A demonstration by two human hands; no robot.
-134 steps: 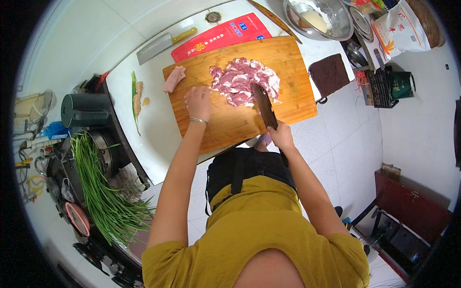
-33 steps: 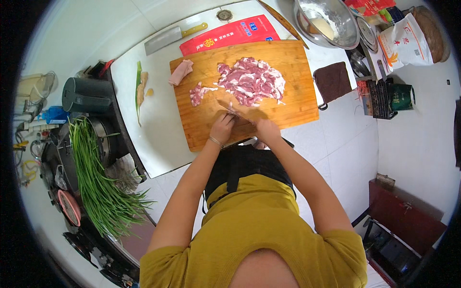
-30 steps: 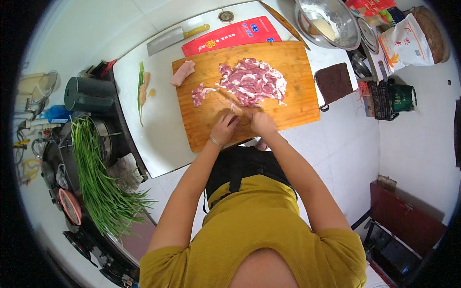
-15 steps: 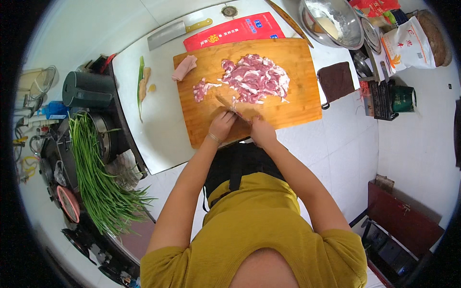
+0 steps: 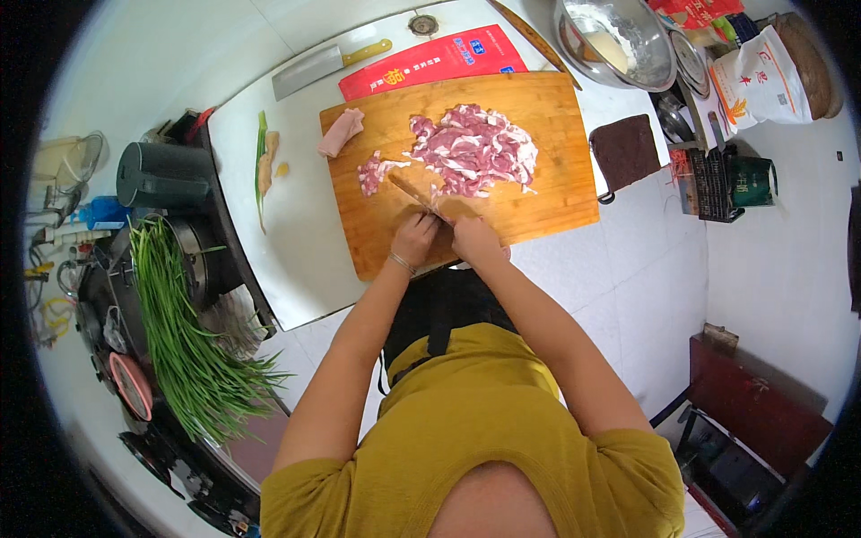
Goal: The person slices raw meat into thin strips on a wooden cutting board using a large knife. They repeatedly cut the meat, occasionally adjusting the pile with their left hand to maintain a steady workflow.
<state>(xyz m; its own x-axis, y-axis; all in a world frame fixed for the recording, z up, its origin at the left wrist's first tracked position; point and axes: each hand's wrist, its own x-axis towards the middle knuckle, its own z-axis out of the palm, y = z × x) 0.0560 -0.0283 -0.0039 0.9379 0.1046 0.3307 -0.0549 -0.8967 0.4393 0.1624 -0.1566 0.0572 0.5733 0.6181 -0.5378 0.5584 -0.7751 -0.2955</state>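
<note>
My right hand (image 5: pixel 477 242) grips a knife (image 5: pixel 413 191) at the near edge of the wooden cutting board (image 5: pixel 547 202). Its narrow blade points away and to the left. Close against the blade, my left hand (image 5: pixel 414 238) has its fingers curled down on a piece of meat, mostly hidden by the hands. Beyond them lies a large heap of sliced red and white meat (image 5: pixel 475 151). Left of that heap is a smaller cluster of meat slices (image 5: pixel 373 172). A folded pale pink piece (image 5: pixel 341 133) rests at the board's far left corner.
A cleaver (image 5: pixel 309 71) and a red packet (image 5: pixel 435 61) lie behind the board. Ginger (image 5: pixel 267 161) and a scallion (image 5: pixel 260 184) are to its left. A metal bowl (image 5: pixel 641 49) holds white flour. Long green stalks (image 5: pixel 184 332) hang at left; a brown cloth (image 5: pixel 625 152) lies right.
The knife and my right hand have slid a little left and away across the board. My left hand stays nearly in place, and the whole view has shifted slightly.
</note>
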